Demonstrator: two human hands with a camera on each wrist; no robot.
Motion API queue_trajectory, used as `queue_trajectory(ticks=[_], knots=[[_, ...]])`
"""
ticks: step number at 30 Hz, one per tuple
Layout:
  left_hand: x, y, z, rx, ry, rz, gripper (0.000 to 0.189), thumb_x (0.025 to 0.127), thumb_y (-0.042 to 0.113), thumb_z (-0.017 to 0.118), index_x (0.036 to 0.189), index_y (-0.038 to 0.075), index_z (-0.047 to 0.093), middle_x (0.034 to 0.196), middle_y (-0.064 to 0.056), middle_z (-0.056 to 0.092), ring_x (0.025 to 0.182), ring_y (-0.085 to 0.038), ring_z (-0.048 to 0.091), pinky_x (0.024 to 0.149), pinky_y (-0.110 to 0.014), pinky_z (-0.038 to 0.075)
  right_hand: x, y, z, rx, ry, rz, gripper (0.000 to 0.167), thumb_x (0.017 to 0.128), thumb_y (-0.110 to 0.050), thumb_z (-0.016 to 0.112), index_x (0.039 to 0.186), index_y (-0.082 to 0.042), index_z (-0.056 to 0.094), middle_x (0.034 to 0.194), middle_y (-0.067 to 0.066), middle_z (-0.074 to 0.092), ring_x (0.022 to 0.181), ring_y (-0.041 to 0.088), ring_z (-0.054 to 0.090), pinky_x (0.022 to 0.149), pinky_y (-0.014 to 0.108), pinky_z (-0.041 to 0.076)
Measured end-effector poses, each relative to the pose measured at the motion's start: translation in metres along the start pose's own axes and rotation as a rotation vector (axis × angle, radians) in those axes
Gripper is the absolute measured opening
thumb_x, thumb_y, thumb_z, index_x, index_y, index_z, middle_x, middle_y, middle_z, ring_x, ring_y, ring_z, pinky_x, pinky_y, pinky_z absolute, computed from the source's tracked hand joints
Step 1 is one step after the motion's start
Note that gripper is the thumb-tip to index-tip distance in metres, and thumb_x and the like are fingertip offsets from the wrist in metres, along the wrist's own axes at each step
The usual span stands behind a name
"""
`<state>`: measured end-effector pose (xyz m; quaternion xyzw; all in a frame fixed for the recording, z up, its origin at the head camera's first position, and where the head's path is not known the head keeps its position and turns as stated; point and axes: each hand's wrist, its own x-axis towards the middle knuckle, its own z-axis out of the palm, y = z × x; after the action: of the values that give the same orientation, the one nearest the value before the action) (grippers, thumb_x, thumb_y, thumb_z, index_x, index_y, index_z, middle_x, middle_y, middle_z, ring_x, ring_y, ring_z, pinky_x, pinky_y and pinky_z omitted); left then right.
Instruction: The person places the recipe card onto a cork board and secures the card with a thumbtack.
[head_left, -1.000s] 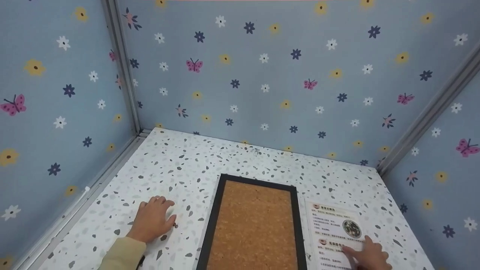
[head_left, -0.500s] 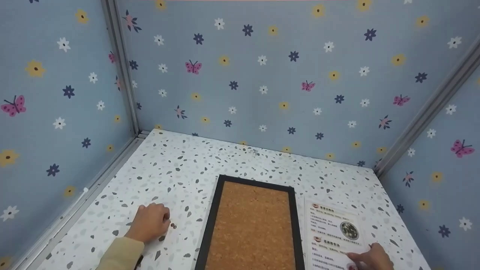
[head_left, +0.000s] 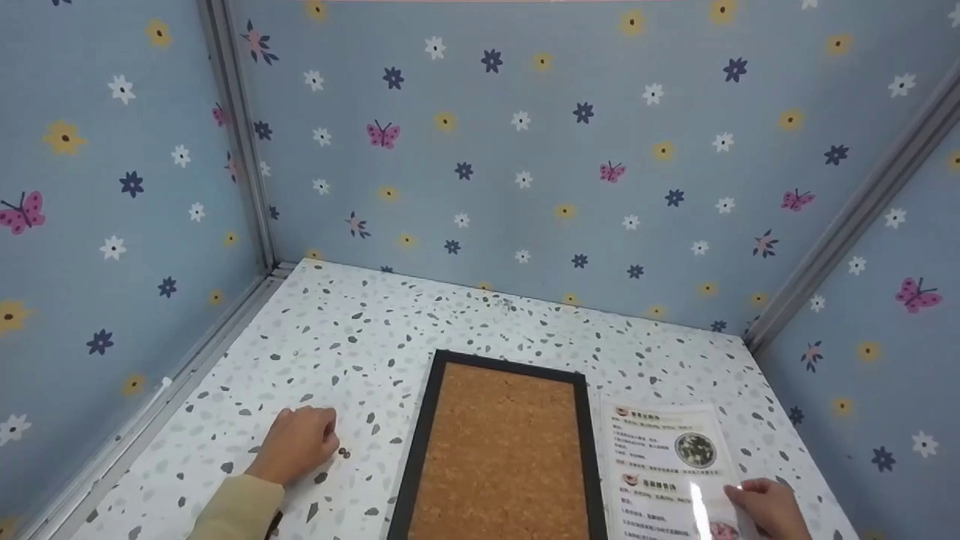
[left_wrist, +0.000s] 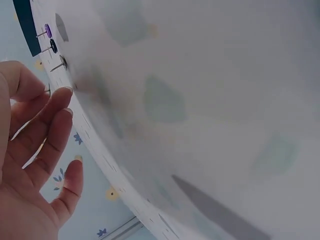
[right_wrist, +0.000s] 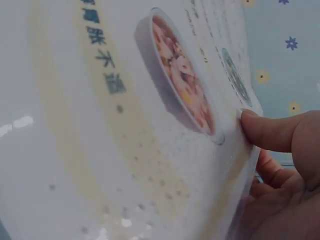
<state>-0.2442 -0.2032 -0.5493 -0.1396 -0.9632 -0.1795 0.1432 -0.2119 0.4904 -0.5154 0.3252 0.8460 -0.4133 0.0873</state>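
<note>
My left hand (head_left: 298, 444) rests low over the speckled table with fingers curled. In the left wrist view its thumb and forefinger pinch a thumbtack (left_wrist: 48, 90), of which only the thin pin shows. Just beyond the fingertips lie a purple thumbtack (left_wrist: 48, 31), a dark one and a metallic one, points sideways. My right hand (head_left: 769, 506) pinches the right edge of a clear-covered recipe sheet (head_left: 652, 450) between thumb and fingers. Printed text and a bowl picture (right_wrist: 182, 75) show on the sheet, which bends near the grip. Its lower part runs out of the head view.
A black-framed cork board (head_left: 510, 450) lies on the table (head_left: 375, 315) between the hands, the sheet along its right side. Blue flowered walls (head_left: 480, 150) with grey metal corner posts (head_left: 244, 135) enclose the table at the back and both sides.
The left hand's spread fingers have curled in beside the tacks. The right hand has gone from lying over the sheet to pinching its right edge, and the sheet has tilted, showing glare.
</note>
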Motion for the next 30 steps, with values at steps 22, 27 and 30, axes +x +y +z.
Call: queue_trajectory(ticks=[22, 27, 30], knots=[[0.001, 0.000, -0.001, -0.082, 0.015, 0.009, 0.021, 0.083, 0.001, 0.071, 0.072, 0.015, 0.059, 0.065, 0.008, 0.048, 0.061, -0.011, 0.041, 0.057, -0.032, 0.039, -0.054, -0.065, -0.010, 0.289, 0.107, -0.110, 0.047, 0.099, -0.021, 0.055, 0.132, 0.008, 0.038, 0.100, 0.018, 0.058, 0.076, 0.019, 0.061, 0.067, 0.032, 0.051], [0.001, 0.004, -0.002, -0.084, 0.019, 0.005, 0.015, 0.083, 0.001, 0.071, 0.076, 0.012, 0.064, 0.068, 0.006, 0.052, 0.063, -0.011, 0.044, 0.060, -0.034, 0.043, -0.068, -0.075, 0.018, 0.300, 0.036, -0.197, 0.047, 0.099, -0.023, 0.055, 0.132, 0.007, 0.038, 0.104, 0.018, 0.058, 0.078, 0.017, 0.061, 0.068, 0.031, 0.052], [0.002, 0.005, -0.001, -0.089, 0.015, 0.021, 0.010, 0.084, 0.000, 0.072, 0.081, 0.009, 0.069, 0.073, 0.004, 0.060, 0.068, -0.014, 0.052, 0.065, -0.037, 0.048, -0.074, -0.080, 0.040, 0.311, 0.000, -0.239, 0.043, 0.099, -0.022, 0.054, 0.130, 0.005, 0.039, 0.104, 0.018, 0.059, 0.079, 0.017, 0.062, 0.069, 0.030, 0.052]])
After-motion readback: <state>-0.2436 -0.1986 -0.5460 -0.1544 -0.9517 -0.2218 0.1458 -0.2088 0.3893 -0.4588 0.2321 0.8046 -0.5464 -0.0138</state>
